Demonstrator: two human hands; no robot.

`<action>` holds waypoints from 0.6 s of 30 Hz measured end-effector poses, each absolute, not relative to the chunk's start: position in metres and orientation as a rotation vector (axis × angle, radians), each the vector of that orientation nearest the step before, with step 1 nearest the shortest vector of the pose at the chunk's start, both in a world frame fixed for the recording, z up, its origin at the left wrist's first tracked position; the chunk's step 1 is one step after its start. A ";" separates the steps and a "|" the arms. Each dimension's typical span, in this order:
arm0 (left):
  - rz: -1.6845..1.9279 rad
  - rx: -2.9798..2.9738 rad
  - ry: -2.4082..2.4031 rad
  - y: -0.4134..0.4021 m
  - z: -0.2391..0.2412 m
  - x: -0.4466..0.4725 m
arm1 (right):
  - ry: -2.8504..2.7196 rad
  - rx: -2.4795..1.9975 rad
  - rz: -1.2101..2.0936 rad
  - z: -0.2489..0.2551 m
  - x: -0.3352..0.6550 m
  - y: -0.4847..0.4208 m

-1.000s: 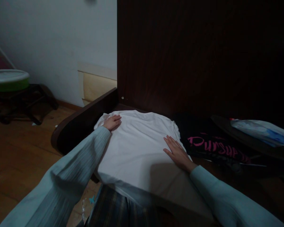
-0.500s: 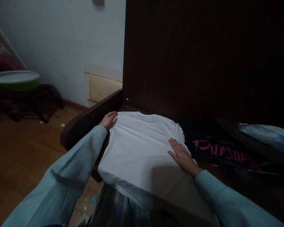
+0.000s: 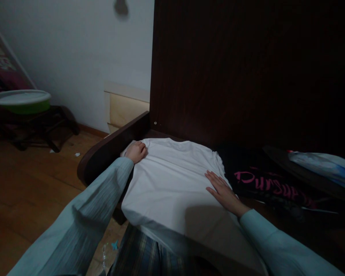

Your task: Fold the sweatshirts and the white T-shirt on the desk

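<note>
A white shirt [image 3: 172, 184] lies spread flat on a dark wooden bed surface, its neck toward the tall dark headboard [image 3: 247, 73]. My left hand [image 3: 136, 151] is at the shirt's far left corner, fingers curled round the cloth's edge. My right hand [image 3: 222, 189] rests flat on the shirt's right side with fingers stretched out. Both arms wear light blue sleeves.
A black garment with pink lettering [image 3: 264, 182] lies right of the white shirt. A plastic bag [image 3: 322, 163] sits at the far right. The bed's dark side rail [image 3: 109, 147] runs on the left. A green basin [image 3: 20, 101] stands on a stool by the wall.
My left hand went from lying on the shirt to its far left edge and has now curled round the cloth. My right hand stays flat on the shirt.
</note>
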State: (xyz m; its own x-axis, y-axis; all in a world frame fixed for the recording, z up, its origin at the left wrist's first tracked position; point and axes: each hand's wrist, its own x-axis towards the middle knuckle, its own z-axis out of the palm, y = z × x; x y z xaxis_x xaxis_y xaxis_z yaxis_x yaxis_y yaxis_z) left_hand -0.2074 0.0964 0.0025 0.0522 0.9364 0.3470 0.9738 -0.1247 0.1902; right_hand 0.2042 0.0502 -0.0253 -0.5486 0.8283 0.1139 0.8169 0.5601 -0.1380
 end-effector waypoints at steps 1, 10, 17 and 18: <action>-0.575 -2.186 -2.016 0.095 0.003 -0.206 | -2.625 -1.398 0.099 -0.025 0.205 0.051; -0.592 -2.349 -1.964 0.066 0.002 -0.210 | -2.582 -1.450 0.281 -0.006 0.189 0.041; -0.651 -2.414 -2.002 0.059 -0.002 -0.218 | -2.817 -0.826 0.530 0.040 0.095 -0.026; -0.647 -2.416 -2.007 0.059 -0.002 -0.217 | -2.857 -0.814 0.523 0.042 0.082 -0.032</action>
State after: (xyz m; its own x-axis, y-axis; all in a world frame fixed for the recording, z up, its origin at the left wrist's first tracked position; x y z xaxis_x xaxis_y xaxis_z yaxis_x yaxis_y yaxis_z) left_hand -0.2174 0.0590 -0.0016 0.1359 0.9552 0.2629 0.9290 -0.2151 0.3010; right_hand 0.0819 -0.0319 0.0422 -0.8470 0.5310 0.0253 0.4876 0.7950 -0.3608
